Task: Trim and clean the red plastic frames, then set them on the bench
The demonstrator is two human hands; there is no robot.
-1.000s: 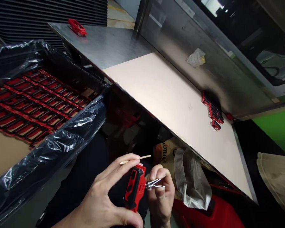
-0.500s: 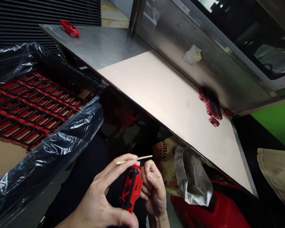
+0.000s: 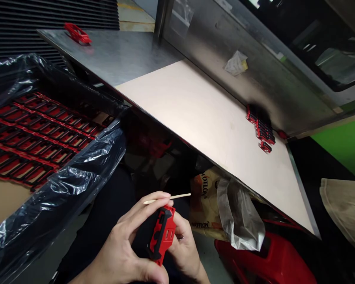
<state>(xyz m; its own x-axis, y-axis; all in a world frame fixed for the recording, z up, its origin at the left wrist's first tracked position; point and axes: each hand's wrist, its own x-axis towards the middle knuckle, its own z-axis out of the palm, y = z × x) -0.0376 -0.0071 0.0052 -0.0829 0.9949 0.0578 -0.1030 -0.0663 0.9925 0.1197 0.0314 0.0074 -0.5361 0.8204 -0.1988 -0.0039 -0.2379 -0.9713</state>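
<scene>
A red and black plastic part (image 3: 163, 234), perhaps a housing or frame, stands tilted in my left hand (image 3: 121, 244), gripped between thumb and fingers. Between the fingers of that same hand lies a thin pointed wooden stick (image 3: 180, 196). My right hand (image 3: 185, 246) is behind the part's right side, its fingers bent and its fingertips largely hidden. A tiny shiny piece shows by those fingers, too small to name.
At left, a box lined with black plastic (image 3: 77, 177) holds rows of red and black frames (image 3: 44, 138). Similar parts (image 3: 262, 128) sit on the pale board (image 3: 195, 114); a red piece (image 3: 77, 34) lies on the metal tabletop (image 3: 130, 51). Below are bags (image 3: 239, 217) and a red container (image 3: 272, 260).
My right hand has moved left and down, from beside the plastic part to behind its lower right side. My left hand keeps its hold on the part and stick. The view has shifted slightly.
</scene>
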